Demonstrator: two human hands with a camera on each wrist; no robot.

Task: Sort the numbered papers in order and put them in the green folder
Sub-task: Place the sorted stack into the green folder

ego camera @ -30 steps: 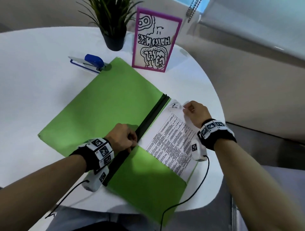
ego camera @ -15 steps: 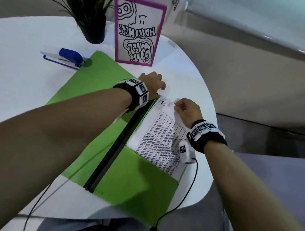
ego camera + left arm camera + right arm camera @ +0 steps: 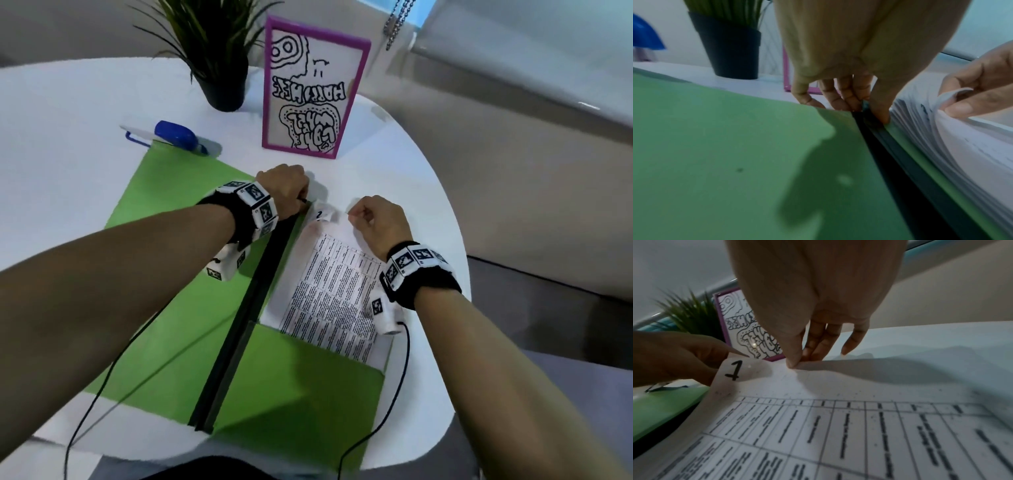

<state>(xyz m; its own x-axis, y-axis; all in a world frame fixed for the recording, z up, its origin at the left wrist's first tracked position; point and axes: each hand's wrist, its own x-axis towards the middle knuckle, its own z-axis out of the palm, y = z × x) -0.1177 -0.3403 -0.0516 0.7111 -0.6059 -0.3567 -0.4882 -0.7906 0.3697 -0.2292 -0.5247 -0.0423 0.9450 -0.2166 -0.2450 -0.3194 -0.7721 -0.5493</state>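
Note:
The green folder (image 3: 178,274) lies open on the white table, its black spine (image 3: 246,318) running up the middle. A stack of printed papers (image 3: 329,291) sits in the right-hand pocket, with the sheet marked 1 (image 3: 733,371) on top. My left hand (image 3: 284,192) is at the far end of the spine, and in the left wrist view its thumb and curled fingers (image 3: 846,97) pinch that end. My right hand (image 3: 373,219) pinches the far edge of the top sheet (image 3: 838,418) between thumb and fingertips (image 3: 795,361), lifting it slightly; the sheet's left corner curls up.
A potted plant (image 3: 224,89), a purple-framed sign (image 3: 311,92) and a blue stapler (image 3: 174,135) stand beyond the folder. The round table's edge (image 3: 448,222) curves close past my right hand. Black wrist cables (image 3: 394,394) trail over the near part of the folder.
My left hand has travelled from the middle of the spine up to its far end. The right hand has stayed at the papers' far edge.

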